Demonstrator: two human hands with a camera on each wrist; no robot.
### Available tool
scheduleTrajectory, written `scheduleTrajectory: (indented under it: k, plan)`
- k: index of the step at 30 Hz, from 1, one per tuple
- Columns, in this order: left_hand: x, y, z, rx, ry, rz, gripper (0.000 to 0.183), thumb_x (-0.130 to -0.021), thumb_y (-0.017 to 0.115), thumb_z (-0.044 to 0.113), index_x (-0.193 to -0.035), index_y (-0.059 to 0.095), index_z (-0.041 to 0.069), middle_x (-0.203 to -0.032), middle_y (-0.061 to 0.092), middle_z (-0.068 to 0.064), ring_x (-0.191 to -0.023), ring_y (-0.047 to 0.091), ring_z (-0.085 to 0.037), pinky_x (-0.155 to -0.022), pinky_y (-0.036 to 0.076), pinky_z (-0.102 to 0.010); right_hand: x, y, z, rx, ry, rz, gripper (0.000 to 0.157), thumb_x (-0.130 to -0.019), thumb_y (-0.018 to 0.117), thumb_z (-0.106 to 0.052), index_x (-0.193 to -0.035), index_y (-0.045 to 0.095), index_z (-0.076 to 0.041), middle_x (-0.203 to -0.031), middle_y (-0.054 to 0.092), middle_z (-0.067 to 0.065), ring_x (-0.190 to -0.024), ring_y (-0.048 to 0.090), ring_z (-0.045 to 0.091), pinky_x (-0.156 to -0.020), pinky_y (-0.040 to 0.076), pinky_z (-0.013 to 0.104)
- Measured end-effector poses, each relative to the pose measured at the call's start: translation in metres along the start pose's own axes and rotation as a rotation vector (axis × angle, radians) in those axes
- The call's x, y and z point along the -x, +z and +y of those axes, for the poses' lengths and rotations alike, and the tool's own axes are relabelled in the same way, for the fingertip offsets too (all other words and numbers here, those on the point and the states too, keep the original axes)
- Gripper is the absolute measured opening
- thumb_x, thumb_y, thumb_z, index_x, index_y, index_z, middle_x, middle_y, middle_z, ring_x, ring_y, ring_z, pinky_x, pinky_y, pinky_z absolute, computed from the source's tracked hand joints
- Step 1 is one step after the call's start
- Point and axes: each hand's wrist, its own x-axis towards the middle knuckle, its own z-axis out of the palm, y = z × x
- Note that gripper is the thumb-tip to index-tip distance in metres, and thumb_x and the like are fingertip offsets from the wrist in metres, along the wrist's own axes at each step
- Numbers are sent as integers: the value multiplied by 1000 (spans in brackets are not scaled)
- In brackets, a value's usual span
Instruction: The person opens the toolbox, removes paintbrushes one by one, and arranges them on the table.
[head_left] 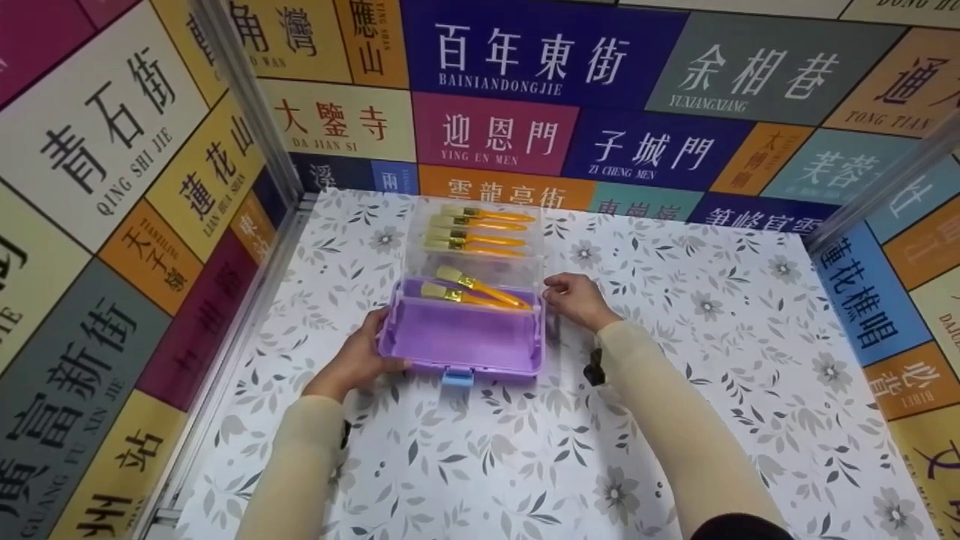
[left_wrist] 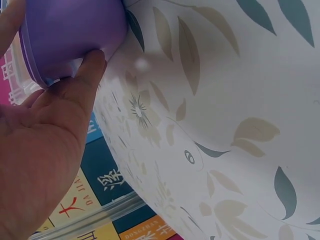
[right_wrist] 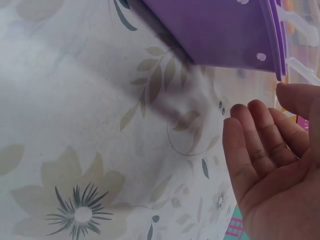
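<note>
A purple plastic storage box (head_left: 465, 334) lies open on the table, its clear lid (head_left: 480, 262) folded back away from me. My left hand (head_left: 364, 356) grips the box's left end, with the thumb at the front corner and the fingers farther back. Two paintbrushes (head_left: 480, 289) with orange handles lie slantwise along the box's back edge. Several more paintbrushes (head_left: 487, 229) rest side by side on the opened lid. Beside the box's back right corner is my right hand (head_left: 579, 296), its fingers loosely bent around nothing. In the right wrist view its thumb tip comes close to the rim.
A pale blue latch (head_left: 457, 377) sticks out from the box's front. White floral paper (head_left: 510, 457) covers the table. Panels with printed street names (head_left: 495, 135) stand behind and at both sides, with a metal rail (head_left: 247, 315) along the left edge.
</note>
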Motion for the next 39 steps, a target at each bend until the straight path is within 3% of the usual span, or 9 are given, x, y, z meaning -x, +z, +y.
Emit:
scheduleTrajectory:
  k: [6, 12, 24, 39]
  plan:
    - [0, 0, 2, -17, -22, -9, 114, -71, 90, 13, -161, 18, 15, -153, 39, -21, -137, 40, -38, -114, 29, -51, 4, -3, 1, 23, -28, -13, 35, -97, 61, -11, -129, 62, 5, -119, 67, 17, -100, 66, 26, -83, 56, 35]
    - [1, 1, 2, -36, -41, -10, 116, -72, 89, 16, -161, 15, 15, -155, 36, -21, -138, 37, -39, -114, 28, -51, 13, -12, -3, 93, -111, 10, 31, -98, 61, -12, -126, 65, 2, -117, 68, 16, -104, 65, 29, -84, 55, 41]
    - [1, 2, 3, -38, -45, -3, 115, -71, 90, 19, -161, 18, 18, -156, 36, -18, -141, 34, -37, -115, 26, -51, 31, -28, -34, 278, -248, 55, 26, -97, 64, -16, -120, 69, -5, -108, 71, 8, -97, 66, 26, -86, 53, 45]
    - [1, 2, 4, -18, -47, -15, 114, -72, 89, 17, -161, 17, 12, -157, 32, -20, -141, 33, -39, -115, 26, -51, 50, -14, -53, 386, -373, 52, 25, -95, 66, -15, -118, 71, -6, -104, 72, 5, -93, 67, 19, -83, 55, 41]
